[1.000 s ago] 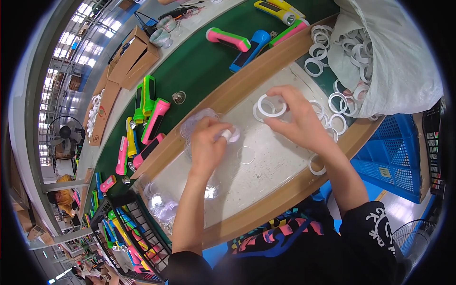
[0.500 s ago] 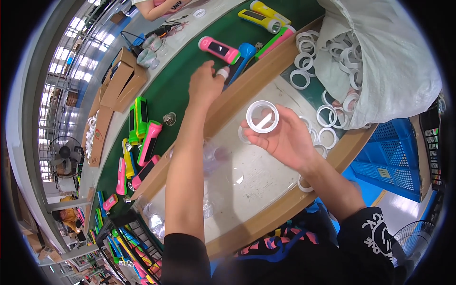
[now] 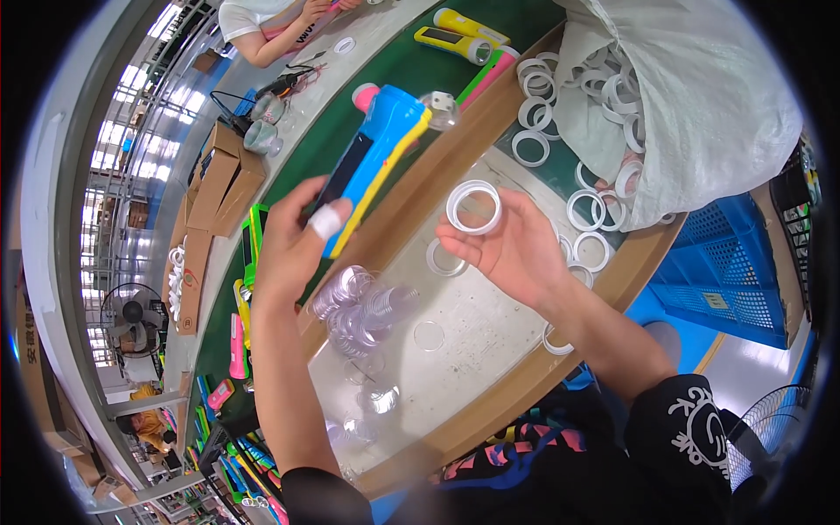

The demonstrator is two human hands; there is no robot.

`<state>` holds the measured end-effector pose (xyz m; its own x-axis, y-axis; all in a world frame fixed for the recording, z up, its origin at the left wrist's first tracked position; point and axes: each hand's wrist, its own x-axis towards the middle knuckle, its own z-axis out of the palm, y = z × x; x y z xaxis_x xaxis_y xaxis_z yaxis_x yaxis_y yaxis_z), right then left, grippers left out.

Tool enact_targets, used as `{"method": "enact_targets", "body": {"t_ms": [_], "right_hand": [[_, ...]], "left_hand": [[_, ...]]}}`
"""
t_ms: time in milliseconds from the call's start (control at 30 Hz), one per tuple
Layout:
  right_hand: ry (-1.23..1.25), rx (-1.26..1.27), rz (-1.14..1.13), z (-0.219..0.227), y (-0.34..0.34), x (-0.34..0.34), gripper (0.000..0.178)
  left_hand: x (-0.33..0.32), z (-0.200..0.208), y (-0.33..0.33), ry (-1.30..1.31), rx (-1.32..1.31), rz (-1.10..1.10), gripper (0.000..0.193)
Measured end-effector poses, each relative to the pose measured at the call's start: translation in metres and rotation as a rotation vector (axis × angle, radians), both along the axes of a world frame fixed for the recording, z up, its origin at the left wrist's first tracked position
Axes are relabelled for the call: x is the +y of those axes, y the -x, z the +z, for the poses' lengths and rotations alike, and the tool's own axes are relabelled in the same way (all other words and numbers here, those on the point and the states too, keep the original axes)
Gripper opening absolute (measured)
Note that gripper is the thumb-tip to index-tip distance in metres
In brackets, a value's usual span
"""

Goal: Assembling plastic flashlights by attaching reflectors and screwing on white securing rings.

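My left hand (image 3: 293, 236) is closed around the lower end of a blue and yellow flashlight (image 3: 374, 157), tilted with its wider end up and to the right. A clear reflector cup (image 3: 442, 110) shows at that end. White tape wraps my left thumb. My right hand (image 3: 529, 249), palm up, pinches a white plastic ring (image 3: 473, 208) by its edge; whether a clear disc sits inside it I cannot tell. Below my hands, clear discs (image 3: 359, 311) lie heaped in a wood-edged tray (image 3: 472, 350). Loose white rings (image 3: 591, 252) lie beside my right wrist.
A white sack (image 3: 700, 105) spills more rings at the right, above a blue crate (image 3: 722, 271). Yellow flashlights (image 3: 453, 42) and others lie on the green surface (image 3: 337, 114) beyond the wooden divider. Cardboard boxes (image 3: 223, 179) stand at left; another person's arms (image 3: 280, 35) are at the far side.
My left hand has taken hold of the blue flashlight, lifted it off the green surface and drawn it left and nearer. My right hand still has the ring, with little movement.
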<state>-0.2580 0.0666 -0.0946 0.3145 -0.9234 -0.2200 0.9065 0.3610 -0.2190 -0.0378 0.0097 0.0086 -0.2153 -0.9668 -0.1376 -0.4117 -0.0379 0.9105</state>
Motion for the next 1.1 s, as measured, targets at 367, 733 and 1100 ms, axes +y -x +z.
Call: {"method": "enact_targets", "body": {"t_ms": [367,733,1100], "right_hand": [[0.213,-0.073,0.016,0.000,-0.007,0.011,0.041],[0.464,0.578,-0.023,0.008,-0.017,0.027,0.047],[1.353,1.100,-0.113,0.053,-0.008,0.057,0.048]], "left_hand": [[0.110,0.033,-0.009,0.461,-0.574,-0.182,0.040],[0.130,0.010,0.006,1.059,-0.996,-0.338,0.043],[0.160,0.001,0.002,-0.451,0.114,-0.319,0.038]]}}
